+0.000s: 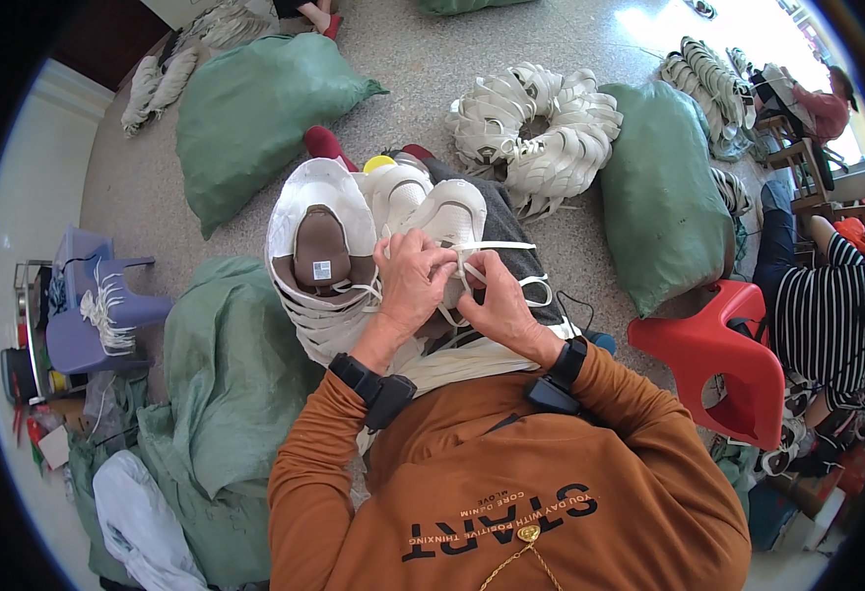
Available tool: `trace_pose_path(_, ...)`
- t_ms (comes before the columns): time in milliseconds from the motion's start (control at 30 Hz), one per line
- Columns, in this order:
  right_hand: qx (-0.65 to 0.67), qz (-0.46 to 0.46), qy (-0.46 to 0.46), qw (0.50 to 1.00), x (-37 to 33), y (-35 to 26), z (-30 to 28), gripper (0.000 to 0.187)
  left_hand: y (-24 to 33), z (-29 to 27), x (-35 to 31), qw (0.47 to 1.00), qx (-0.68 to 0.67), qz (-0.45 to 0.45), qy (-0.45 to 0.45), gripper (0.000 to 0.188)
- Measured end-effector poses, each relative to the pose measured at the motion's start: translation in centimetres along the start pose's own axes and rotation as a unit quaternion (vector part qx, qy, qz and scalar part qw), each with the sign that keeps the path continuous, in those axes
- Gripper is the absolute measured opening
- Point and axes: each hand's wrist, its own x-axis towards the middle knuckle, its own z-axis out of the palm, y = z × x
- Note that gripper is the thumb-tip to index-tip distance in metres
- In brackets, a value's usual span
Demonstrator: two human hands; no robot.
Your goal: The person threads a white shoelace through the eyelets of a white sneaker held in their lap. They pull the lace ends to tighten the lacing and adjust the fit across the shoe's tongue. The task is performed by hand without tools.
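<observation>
Head view, looking down at a person in an orange long-sleeved top working over the lap. The left hand (411, 281) and right hand (497, 300) meet over a white shoe (447, 222) that lies on a dark grey cloth (501, 231) across the knees, toe pointing away. The fingers of both hands are pressed together, pinching a flat white lace (497, 246) that runs out to the right from the shoe's front. Just left of the hands, touching the left wrist side, sits a stack of white shoe uppers (319, 246); the top one shows a brown insole with a small square pale label (322, 270). Each wrist carries a black band.

On the speckled floor (423, 59), a full green sack (255, 108) lies upper left and another green sack (664, 192) to the right, with a ring-shaped bundle of white uppers (541, 128) between them. A red plastic stool (723, 355) stands at right, beside a seated person in a striped shirt (827, 310). A lilac plastic chair (93, 310) stands far left.
</observation>
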Motion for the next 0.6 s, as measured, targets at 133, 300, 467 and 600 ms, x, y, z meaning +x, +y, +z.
trace_pose_path(133,-0.018,-0.033,0.002,0.999,0.1,-0.2,0.0,0.041,0.1,-0.1,0.3,1.0,0.018,0.003,-0.021,0.006)
trace_pose_path(300,-0.011,-0.045,0.008,0.999,0.2,-0.3,0.1,0.047,1.4,-1.5,0.3,0.958,0.245,0.144,0.018,0.005)
trace_pose_path(467,-0.029,-0.026,-0.016,0.999,0.3,-0.5,-0.2,0.049,-1.2,-7.5,0.4,0.926,0.354,0.122,0.047,0.006)
trace_pose_path(600,-0.03,-0.035,-0.015,0.999,0.5,-0.1,0.1,0.049,-0.7,-7.9,-0.9,0.947,0.289,0.125,0.063,0.009)
